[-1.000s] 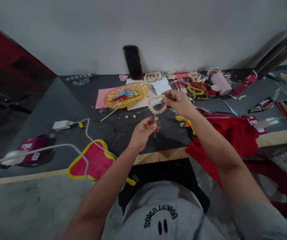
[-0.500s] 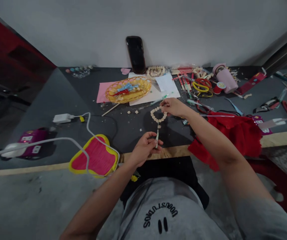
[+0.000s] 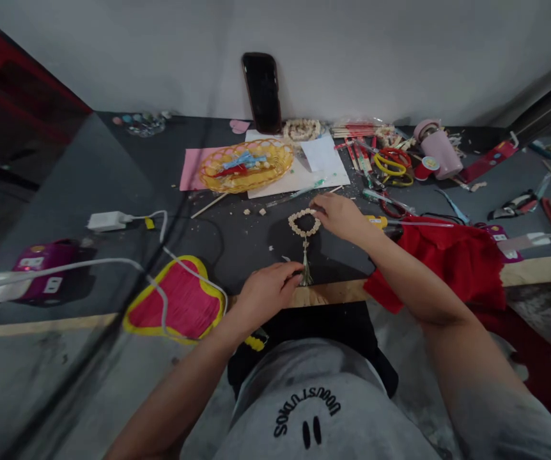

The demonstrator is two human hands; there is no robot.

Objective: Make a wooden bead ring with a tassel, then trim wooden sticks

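Left grip (image 3: 266,292) on tassel (image 3: 306,276), beside table edge (image 3: 337,293).

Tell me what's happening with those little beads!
A person sits at a dark table cluttered with craft things. A bead loop with a tassel seems to lie flat on it. The left hand pinches the tassel end, and the right hand touches the loop's top. A yellow basket and a red cloth lie nearby.
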